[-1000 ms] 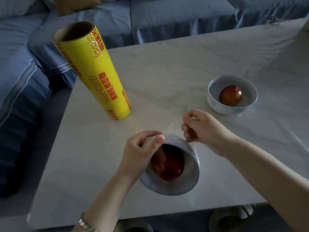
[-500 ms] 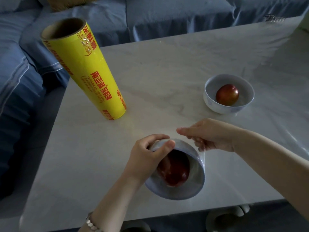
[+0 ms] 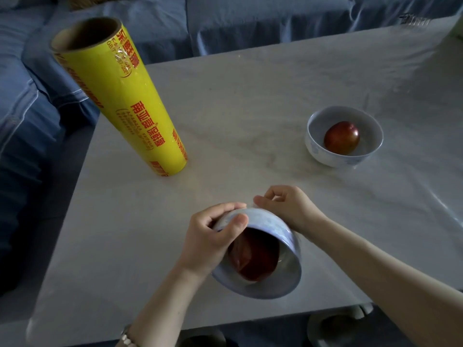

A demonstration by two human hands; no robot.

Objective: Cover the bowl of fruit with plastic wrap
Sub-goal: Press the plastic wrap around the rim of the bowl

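Landmark: the yellow roll of plastic wrap (image 3: 120,96) stands on end on the pale worktop (image 3: 250,83), close to its left edge, with its open cardboard core facing up.
Task bowl: a pale blue bowl (image 3: 273,229) is held nearer the viewer than the roll and to its right. It is tipped steeply, so its mouth faces the camera.
Fruit: a dark red fruit (image 3: 258,264) sits inside the tipped bowl, blurred behind creased film.
Plastic wrap: clear film (image 3: 285,266) lies across the bowl's mouth, and its edges are hard to trace.
Left hand: the left hand (image 3: 213,236) grips the bowl, with the thumb on the outer wall and the fingers curled over the far side.
Right hand: the right hand (image 3: 288,209) is behind the bowl, on the side away from the roll. Its fingers are curled, with thumb and forefinger together. I cannot tell whether film is pinched there.
Second bowl: another bowl (image 3: 344,156) stands upright well to the right of the roll, holding a red fruit (image 3: 342,141).
Beyond the roll: a blue sofa (image 3: 225,21).
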